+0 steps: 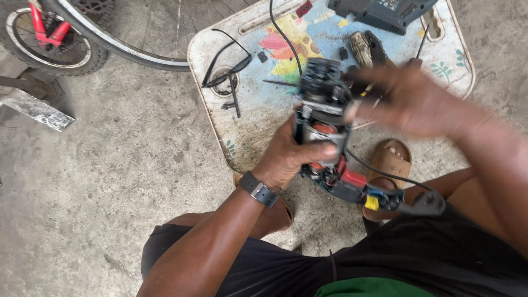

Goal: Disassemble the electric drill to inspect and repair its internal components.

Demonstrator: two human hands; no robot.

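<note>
- While a person sits low over a concrete floor (110, 165), the left hand (291, 157) clamps around an opened power tool (324, 126), thumb across its bare motor.
- Held above the knees, the tool stands nearly upright (its housing half is off), with copper windings and red wiring exposed; its black cord (385, 175) trails right to a strain-relief boot (426, 204).
- At the tool's upper end the right hand (412, 102) is blurred, fingers spread and touching or just beside the black gear head; whether it grips anything cannot be told.
- Behind the hands lies a worn painted board (242, 132) serving as a bench, carrying glasses (225, 66), pliers (367, 48), a dark housing shell (385, 12) and small loose parts.
- A bicycle wheel (55, 38) stands at the upper left, and a sandal (391, 159) shows below the tool.
- Judged from this grip, the work goes best if the left hand holds the motor body firm, away from the wiring, while the right works the head squarely, without forcing it or tugging the cord.
- Small parts look safest kept on the board, not the floor.
</note>
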